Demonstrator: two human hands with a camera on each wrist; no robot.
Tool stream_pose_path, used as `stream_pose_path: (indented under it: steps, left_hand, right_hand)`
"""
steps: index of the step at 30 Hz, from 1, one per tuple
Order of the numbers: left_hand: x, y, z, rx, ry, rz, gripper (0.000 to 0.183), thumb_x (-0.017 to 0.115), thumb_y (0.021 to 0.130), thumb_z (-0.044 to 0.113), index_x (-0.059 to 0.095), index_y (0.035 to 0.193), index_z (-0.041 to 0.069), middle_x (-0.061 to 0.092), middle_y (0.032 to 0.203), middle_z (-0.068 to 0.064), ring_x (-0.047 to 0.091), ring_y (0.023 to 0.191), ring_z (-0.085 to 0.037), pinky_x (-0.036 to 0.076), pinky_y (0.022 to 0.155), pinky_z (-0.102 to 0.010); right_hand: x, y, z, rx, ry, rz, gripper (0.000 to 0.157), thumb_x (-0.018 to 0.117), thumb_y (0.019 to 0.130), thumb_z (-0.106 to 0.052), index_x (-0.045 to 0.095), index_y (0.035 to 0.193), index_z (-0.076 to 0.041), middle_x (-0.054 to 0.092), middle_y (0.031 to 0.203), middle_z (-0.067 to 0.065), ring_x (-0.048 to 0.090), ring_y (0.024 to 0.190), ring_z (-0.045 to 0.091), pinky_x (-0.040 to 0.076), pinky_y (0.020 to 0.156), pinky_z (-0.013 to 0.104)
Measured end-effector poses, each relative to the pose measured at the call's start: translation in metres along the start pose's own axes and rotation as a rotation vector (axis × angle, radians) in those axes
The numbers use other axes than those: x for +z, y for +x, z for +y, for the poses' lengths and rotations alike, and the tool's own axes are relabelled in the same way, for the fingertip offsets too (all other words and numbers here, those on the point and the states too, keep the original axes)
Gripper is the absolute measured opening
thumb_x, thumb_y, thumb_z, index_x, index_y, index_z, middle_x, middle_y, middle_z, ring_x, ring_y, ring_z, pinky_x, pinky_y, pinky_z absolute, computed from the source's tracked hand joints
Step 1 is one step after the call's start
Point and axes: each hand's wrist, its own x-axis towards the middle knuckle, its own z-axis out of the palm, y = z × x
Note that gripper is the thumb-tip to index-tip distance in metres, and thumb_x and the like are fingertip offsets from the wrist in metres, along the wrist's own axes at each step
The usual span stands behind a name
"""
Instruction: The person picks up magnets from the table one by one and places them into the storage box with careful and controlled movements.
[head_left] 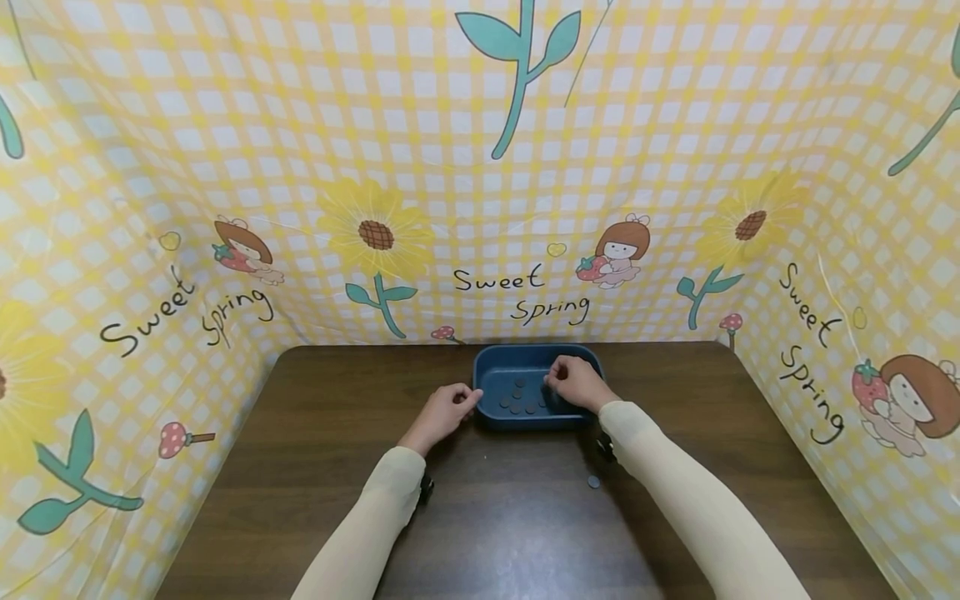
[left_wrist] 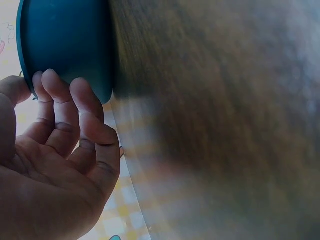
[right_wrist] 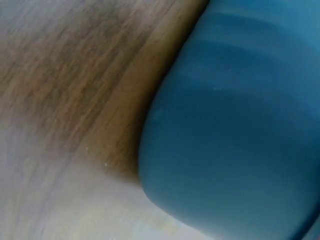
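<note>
A blue rectangular tray (head_left: 536, 422) with rounded corners stands at the far edge of the table. Several small, flat, coin-like discs (head_left: 515, 409) lie on its floor. My left hand (head_left: 448, 408) is at the tray's left end. There its thumb meets the rim and its curled fingers (left_wrist: 61, 90) touch the outer wall, pinching the edge. Over the right part of the tray, inside the rim, is my right hand (head_left: 579, 384), its fingers bent and their tips together; I cannot tell whether a disc is between them. The right wrist view shows only the tray's outer wall (right_wrist: 225, 140) and tabletop.
One loose disc (head_left: 593, 482) lies on the dark wooden table (head_left: 495, 517), in front of the tray and near my right forearm. A yellow checked cloth (head_left: 495, 200) with printed flowers hangs behind the table and along both sides.
</note>
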Motion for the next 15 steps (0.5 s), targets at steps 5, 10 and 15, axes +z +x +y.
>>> stream_pose_path:
  steps: [5,10,15]
  left_hand:
    - [0.0,0.0,0.0,-0.008,-0.001,0.0,0.034,0.061,0.112,0.036,0.071,0.096,0.007,0.069,0.085,-0.008,0.058,0.073,-0.019,0.048,0.074,-0.036]
    - [0.0,0.001,-0.001,-0.004,0.004,-0.003,0.035,0.06,0.112,0.036,0.071,0.098,0.006,0.069,0.086,-0.01,0.058,0.073,-0.019,0.048,0.074,-0.036]
    - [0.0,0.002,-0.001,-0.005,0.008,-0.009,0.034,0.06,0.112,0.036,0.071,0.097,0.007,0.069,0.086,-0.01,0.057,0.072,-0.019,0.047,0.073,-0.036]
  right_hand:
    - [-0.004,-0.003,-0.003,-0.009,0.003,-0.007,0.013,0.07,0.106,-0.02,0.066,0.097,-0.011,0.068,0.095,0.004,0.06,0.084,0.021,0.05,0.079,0.039]
    - [-0.007,-0.007,-0.005,-0.026,0.022,-0.015,0.012,0.07,0.106,-0.021,0.066,0.098,-0.013,0.066,0.096,0.004,0.059,0.086,0.021,0.05,0.081,0.039]
    - [-0.012,-0.015,-0.009,-0.055,0.034,-0.023,0.01,0.07,0.107,-0.021,0.066,0.101,-0.013,0.066,0.097,0.003,0.059,0.085,0.02,0.05,0.08,0.04]
